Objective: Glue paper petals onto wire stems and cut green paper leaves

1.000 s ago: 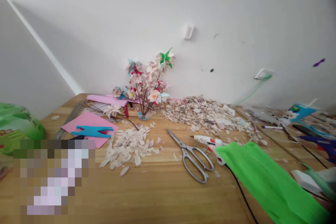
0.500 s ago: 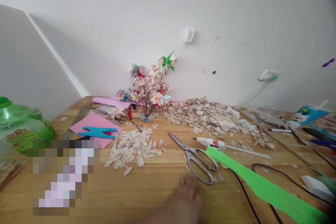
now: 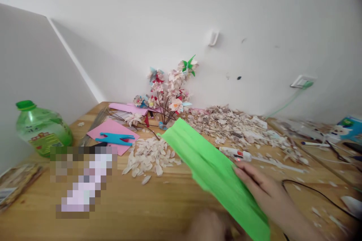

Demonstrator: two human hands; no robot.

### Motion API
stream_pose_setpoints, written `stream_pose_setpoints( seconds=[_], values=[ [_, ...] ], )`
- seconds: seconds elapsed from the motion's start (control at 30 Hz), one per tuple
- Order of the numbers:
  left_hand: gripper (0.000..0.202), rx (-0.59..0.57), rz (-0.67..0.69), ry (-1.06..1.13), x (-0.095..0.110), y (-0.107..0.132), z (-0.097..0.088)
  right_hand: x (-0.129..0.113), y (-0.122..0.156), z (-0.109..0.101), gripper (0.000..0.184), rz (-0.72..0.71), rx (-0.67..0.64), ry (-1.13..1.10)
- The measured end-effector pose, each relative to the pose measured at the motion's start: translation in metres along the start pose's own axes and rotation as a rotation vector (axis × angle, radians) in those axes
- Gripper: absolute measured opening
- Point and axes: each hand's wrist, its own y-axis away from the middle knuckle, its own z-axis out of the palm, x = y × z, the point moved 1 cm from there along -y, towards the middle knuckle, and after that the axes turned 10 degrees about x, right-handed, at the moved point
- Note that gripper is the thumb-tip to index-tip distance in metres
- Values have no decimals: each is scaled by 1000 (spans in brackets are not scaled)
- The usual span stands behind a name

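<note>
My right hand [image 3: 263, 188] grips a long strip of bright green crepe paper [image 3: 209, 165] along its right edge, thumb on top. The strip slants across the middle of the view, its far end near loose pale petals [image 3: 151, 156]. Low at the bottom edge, partly behind the paper, my left hand [image 3: 209, 226] is smeared by motion; its fingers do not show clearly. The scissors are out of sight. A white glue tube [image 3: 236, 153] lies just beyond my right hand.
A bunch of handmade flowers [image 3: 172, 90] stands by the wall. Dried petals [image 3: 232, 122] are heaped to its right. A green bottle [image 3: 43, 128] stands left, near pink paper [image 3: 109, 130] with a blue cutout [image 3: 114, 139]. A black cable [image 3: 313, 191] curves across the right side.
The green crepe paper has been lifted and swung left, with my right hand now visible on it. My left hand sits lower and blurrier. The scissors no longer show. The view has shifted left.
</note>
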Motion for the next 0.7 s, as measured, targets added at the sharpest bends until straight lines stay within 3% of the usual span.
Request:
stream_pose_setpoints(
  seconds=[0.03, 0.1, 0.13, 0.17, 0.27, 0.33, 0.4, 0.53, 0.7],
  values=[
    [25, 61, -45, -18, 0, -4, -12, -2, -2, 8, 34, 20, 38, -20],
    [28, 333, -197, -4, 1, -11, -41, -4, -6, 24, 35, 62, 95, -80],
    [42, 394, -194, 105, 3, -14, -54, -6, -9, 32, 35, 75, 87, -121],
    [54, 405, -180, 253, 5, -17, -67, -8, -11, 39, 35, 84, 58, -175],
    [62, 299, -91, 670, 9, -22, -92, -17, -17, 61, 28, 56, 3, -339],
    [65, 313, -71, 842, 6, -25, -100, -22, -19, 73, 29, 23, 54, -337],
    [65, 404, -99, 904, 1, -28, -102, -26, -20, 83, 30, 2, 94, -283],
    [52, 595, -132, 839, -5, -30, -107, -24, -19, 94, 20, -24, 64, -327],
    [47, 639, -202, 824, -6, -29, -119, -11, -22, 102, 29, 38, 39, -513]
  ],
)
